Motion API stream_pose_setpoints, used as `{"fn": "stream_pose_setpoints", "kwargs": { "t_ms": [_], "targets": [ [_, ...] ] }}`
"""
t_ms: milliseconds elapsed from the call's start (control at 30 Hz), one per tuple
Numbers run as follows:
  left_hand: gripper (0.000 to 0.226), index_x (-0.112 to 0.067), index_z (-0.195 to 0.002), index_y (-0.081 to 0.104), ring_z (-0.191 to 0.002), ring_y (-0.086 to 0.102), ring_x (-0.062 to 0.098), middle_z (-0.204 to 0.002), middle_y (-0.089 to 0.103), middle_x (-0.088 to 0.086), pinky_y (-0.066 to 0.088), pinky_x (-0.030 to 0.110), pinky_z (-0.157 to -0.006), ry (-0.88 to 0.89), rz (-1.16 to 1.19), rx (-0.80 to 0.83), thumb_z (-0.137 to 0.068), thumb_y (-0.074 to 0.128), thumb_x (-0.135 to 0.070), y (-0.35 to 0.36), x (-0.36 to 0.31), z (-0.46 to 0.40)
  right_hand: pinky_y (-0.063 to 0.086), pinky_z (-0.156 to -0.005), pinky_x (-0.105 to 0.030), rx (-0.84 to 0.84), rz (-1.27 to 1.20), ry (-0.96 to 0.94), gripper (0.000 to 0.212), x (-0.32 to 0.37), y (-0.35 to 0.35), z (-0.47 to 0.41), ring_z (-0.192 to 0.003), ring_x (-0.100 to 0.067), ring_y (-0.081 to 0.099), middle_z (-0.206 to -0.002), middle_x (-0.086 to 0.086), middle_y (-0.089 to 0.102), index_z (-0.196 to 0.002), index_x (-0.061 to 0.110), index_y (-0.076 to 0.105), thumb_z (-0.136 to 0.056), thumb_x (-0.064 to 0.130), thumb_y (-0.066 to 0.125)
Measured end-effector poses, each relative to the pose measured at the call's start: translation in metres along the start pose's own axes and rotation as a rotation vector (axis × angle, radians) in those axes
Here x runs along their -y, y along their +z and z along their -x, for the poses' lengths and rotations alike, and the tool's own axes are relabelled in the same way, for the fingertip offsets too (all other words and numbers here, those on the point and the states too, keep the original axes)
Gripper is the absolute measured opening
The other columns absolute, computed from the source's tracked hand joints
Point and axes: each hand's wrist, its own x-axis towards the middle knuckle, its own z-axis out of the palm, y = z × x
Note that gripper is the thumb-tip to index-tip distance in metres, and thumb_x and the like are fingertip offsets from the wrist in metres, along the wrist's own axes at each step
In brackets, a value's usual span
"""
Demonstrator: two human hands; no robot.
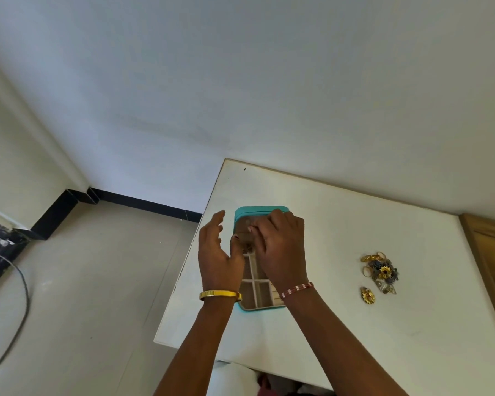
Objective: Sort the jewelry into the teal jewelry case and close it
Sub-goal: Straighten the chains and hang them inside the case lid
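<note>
1. Teal jewelry case (262, 210) open near left edge of white surface (340, 224), mostly hidden behind both hands.
2. Left hand (216, 252) fingers loose, wide.
3. Right hand (280, 247) fingers curled; held thing too hidden to tell.
4. Jewelry pile (379, 271) toward right edge.

Teal case (262, 210) interior mostly hidden behind both hands

A teal case (262, 210) with cream dividers is seen on a white table (326, 224). Right of the case, gold and blue-grey jewelry (380, 271) is piled. A gold bangle (220, 294) and a red-and-white striped bracelet (296, 290) are worn.
</note>
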Motion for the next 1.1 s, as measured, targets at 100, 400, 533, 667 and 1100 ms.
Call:
{"fn": "stream_pose_setpoints", "kwargs": {
  "t_ms": [100, 400, 533, 667, 1100],
  "targets": [
    [0.052, -0.016, -0.133, 0.04, -0.122, 0.047, 0.021, -0.139, 0.045, 0.005, 0.039, 0.034, -0.1, -0.063, 0.026, 0.136, -0.084, 0.058, -0.012, 0.004, -0.002, -0.007, 0.051, -0.078, -0.033, 0.0, -0.021, 0.044, 0.023, 0.004, 0.004, 0.0, -0.08, -0.025, 0.065, -0.086, -0.009, 0.068, -0.087, 0.01, 0.067, -0.073, 0.028, 0.063],
    [0.042, -0.009, -0.127, 0.049, -0.115, 0.054, 0.025, -0.126, 0.057, 0.011, 0.041, 0.036, -0.101, -0.145, 0.014, 0.151, -0.085, 0.055, -0.005, 0.002, -0.001, -0.01, 0.049, -0.074, -0.034, -0.051, -0.084, 0.233, 0.019, 0.021, 0.015, -0.001, -0.078, -0.026, 0.063, -0.079, -0.004, 0.07, -0.08, 0.013, 0.068, -0.08, 0.03, 0.059],
    [0.043, -0.008, -0.127, 0.049, -0.115, 0.054, 0.027, -0.125, 0.057, 0.012, 0.04, 0.039, -0.101, -0.155, 0.024, 0.141, -0.084, 0.055, -0.004, 0.002, -0.004, -0.008, 0.046, -0.072, -0.033, -0.118, -0.09, 0.331, 0.014, 0.027, 0.015, 0.0, -0.074, -0.026, 0.063, -0.075, -0.004, 0.071, -0.078, 0.013, 0.069, -0.073, 0.026, 0.068],
    [0.043, -0.008, -0.127, 0.049, -0.116, 0.053, 0.026, -0.126, 0.058, 0.012, 0.04, 0.037, -0.101, -0.16, 0.019, 0.133, -0.084, 0.055, -0.001, 0.001, -0.006, -0.006, 0.036, -0.072, -0.029, -0.165, -0.12, 0.481, 0.012, 0.028, 0.015, -0.001, -0.067, -0.026, 0.058, -0.07, -0.005, 0.069, -0.074, 0.013, 0.068, -0.071, 0.024, 0.068],
    [0.044, -0.009, -0.127, 0.048, -0.115, 0.054, 0.025, -0.125, 0.058, 0.011, 0.039, 0.033, -0.1, -0.171, 0.004, 0.144, -0.085, 0.055, -0.003, -0.002, -0.011, -0.004, 0.031, -0.078, -0.024, -0.113, -0.097, 0.274, 0.022, 0.01, 0.013, 0.006, -0.077, -0.018, 0.054, -0.077, -0.003, 0.069, -0.078, 0.014, 0.065, -0.081, 0.034, 0.056]
  ]
}}
